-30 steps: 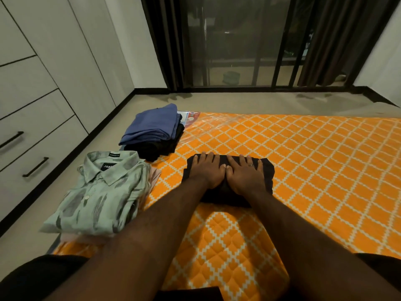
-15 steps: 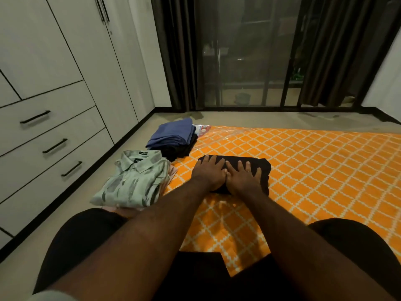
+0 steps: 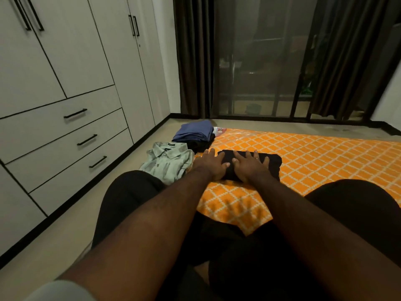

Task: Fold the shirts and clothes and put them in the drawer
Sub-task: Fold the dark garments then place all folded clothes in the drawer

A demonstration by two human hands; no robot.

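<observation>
A folded black garment [image 3: 272,162] lies on the orange patterned mattress [image 3: 314,157]. My right hand [image 3: 249,166] rests flat on it with spread fingers. My left hand [image 3: 211,165] lies at the garment's left end, fingers straight and reaching past its edge. To the left sits a folded pale green printed shirt [image 3: 167,164]. Behind it is a stack with a folded blue garment [image 3: 195,130] on top of dark clothes. Three closed drawers [image 3: 65,137] with black handles are set in the wardrobe on the left.
White wardrobe doors [image 3: 65,51] rise above the drawers. A beige floor strip [image 3: 65,224] runs between wardrobe and mattress. Dark curtains [image 3: 193,57] and a glass sliding door [image 3: 260,61] close the far wall. My knees in dark trousers [image 3: 128,192] frame the near mattress edge.
The camera has tilted up and drawn back, bringing the drawers and wardrobe into view. My left hand has slid left toward the garment's edge; both hands stay flat on it.
</observation>
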